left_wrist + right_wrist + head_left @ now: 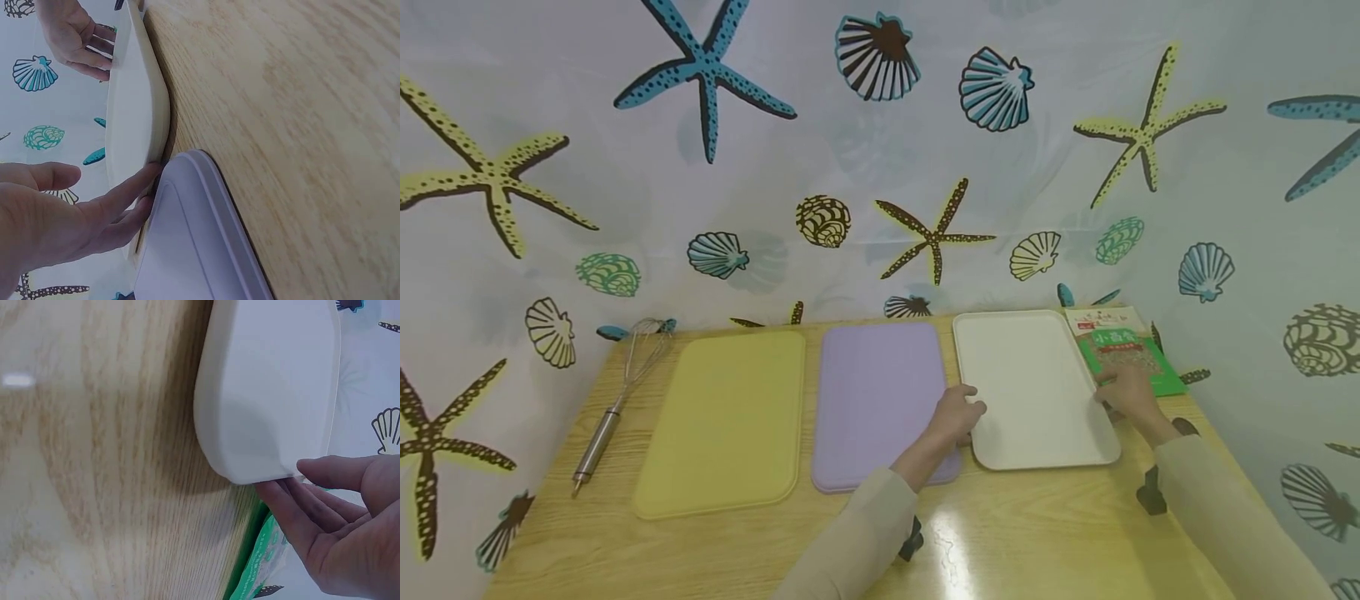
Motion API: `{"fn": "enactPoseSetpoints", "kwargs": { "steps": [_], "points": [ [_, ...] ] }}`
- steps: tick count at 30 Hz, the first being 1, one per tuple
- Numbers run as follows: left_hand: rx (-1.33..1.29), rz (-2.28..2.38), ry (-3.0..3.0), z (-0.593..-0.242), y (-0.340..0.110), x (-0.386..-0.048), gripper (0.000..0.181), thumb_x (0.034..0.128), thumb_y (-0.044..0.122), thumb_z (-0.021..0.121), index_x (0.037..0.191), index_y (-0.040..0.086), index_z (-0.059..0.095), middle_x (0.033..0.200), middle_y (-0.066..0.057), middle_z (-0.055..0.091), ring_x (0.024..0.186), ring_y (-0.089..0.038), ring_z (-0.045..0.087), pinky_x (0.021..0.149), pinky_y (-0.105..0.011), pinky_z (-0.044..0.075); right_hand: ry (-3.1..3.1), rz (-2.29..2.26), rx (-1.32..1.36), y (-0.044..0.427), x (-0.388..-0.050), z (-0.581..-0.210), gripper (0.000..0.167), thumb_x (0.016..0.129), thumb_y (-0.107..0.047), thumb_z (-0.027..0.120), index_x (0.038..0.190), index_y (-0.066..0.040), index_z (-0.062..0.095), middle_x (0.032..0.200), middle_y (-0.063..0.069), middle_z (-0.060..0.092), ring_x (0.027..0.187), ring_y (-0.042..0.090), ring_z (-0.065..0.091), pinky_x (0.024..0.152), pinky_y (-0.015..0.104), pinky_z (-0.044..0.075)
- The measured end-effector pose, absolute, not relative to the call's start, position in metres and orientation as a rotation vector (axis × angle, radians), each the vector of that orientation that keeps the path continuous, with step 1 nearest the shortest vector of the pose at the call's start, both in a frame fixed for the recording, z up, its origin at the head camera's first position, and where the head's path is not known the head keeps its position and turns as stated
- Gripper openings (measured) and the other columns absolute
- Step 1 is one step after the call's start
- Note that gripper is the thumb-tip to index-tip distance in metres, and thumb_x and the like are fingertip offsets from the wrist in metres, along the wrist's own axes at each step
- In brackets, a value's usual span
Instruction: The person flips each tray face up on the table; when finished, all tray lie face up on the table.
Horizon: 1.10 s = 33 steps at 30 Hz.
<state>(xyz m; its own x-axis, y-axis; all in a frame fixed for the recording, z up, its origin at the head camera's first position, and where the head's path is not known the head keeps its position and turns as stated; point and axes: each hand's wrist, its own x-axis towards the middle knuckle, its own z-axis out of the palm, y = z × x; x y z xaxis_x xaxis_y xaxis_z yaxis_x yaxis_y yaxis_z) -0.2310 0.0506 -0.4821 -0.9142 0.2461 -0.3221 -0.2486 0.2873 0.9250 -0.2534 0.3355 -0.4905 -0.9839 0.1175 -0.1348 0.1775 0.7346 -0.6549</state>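
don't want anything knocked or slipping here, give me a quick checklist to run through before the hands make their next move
1. White tray bare on top: ok, nothing lies on it.
2. Right hand placed on the tray: ok, thumb at the rim, fingers under the edge.
3. Left hand gripping firmly: not ok, fingertips at the edge but thumb raised off it.
4. Room on the left: not ok, the purple tray sits close beside the left fingers.
5. Green packet free of the white tray's edge: cannot tell, it lies right alongside.
6. Whisk out of the way: ok, far left, beyond the yellow tray.
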Motion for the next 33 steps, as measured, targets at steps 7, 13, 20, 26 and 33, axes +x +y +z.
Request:
{"fn": "enactPoseSetpoints", "kwargs": {
  "steps": [7, 13, 20, 26, 33],
  "points": [
    [-0.001, 1.678, 2.130, -0.486, 0.052, -0.232, 0.048, 0.0948, 0.010, 0.051, 0.140, -0.006, 0.042, 0.143, -0.031, 0.038, 0.129, -0.045, 0.041, 0.090, -0.052, 0.052, 2.914, -0.985, 0.250, 0.334, -0.252, -0.489, 0.035, 0.082, 0.001, 0.056, 0.113, 0.018, 0.059, 0.113, 0.037, 0.057, 0.083, 0.037, 0.063, 0.066, 0.038, 0.058],
    [0.060, 1.610, 2.230, -0.485, 0.047, -0.229, 0.049, 0.0941, 0.010, 0.050, 0.140, -0.005, 0.043, 0.139, -0.029, 0.044, 0.108, -0.034, 0.059, 0.082, -0.039, 0.057, 2.970, -0.874, 0.236, 0.330, -0.252, -0.481, 0.040, 0.085, -0.005, 0.053, 0.119, 0.016, 0.056, 0.117, 0.035, 0.057, 0.100, 0.046, 0.058, 0.080, 0.051, 0.052],
    [0.140, 1.492, 2.463, -0.471, 0.011, -0.224, 0.046, 0.0934, 0.013, 0.049, 0.135, -0.006, 0.048, 0.140, -0.027, 0.045, 0.130, -0.043, 0.040, 0.107, -0.058, 0.034, 3.012, -1.019, 0.086, 0.309, -0.258, -0.484, 0.038, 0.087, -0.002, 0.054, 0.120, 0.017, 0.056, 0.107, 0.033, 0.063, 0.095, 0.043, 0.062, 0.077, 0.049, 0.055],
    [0.120, 1.378, 2.700, -0.468, -0.045, -0.225, 0.044, 0.0924, 0.011, 0.049, 0.133, -0.006, 0.051, 0.136, -0.027, 0.051, 0.125, -0.042, 0.048, 0.106, -0.053, 0.039, 2.968, -1.114, -0.029, 0.272, -0.258, -0.485, 0.039, 0.090, -0.004, 0.053, 0.125, 0.013, 0.055, 0.108, 0.030, 0.065, 0.098, 0.043, 0.063, 0.082, 0.051, 0.053],
    [0.167, 1.092, 2.995, -0.490, -0.099, -0.224, 0.045, 0.0957, 0.012, 0.052, 0.135, -0.010, 0.046, 0.145, -0.032, 0.036, 0.135, -0.045, 0.033, 0.112, -0.054, 0.029, 2.942, -1.128, -0.145, 0.217, -0.254, -0.490, 0.043, 0.089, -0.003, 0.056, 0.130, 0.011, 0.051, 0.120, 0.031, 0.060, 0.110, 0.044, 0.058, 0.093, 0.052, 0.049]
  ]
}}
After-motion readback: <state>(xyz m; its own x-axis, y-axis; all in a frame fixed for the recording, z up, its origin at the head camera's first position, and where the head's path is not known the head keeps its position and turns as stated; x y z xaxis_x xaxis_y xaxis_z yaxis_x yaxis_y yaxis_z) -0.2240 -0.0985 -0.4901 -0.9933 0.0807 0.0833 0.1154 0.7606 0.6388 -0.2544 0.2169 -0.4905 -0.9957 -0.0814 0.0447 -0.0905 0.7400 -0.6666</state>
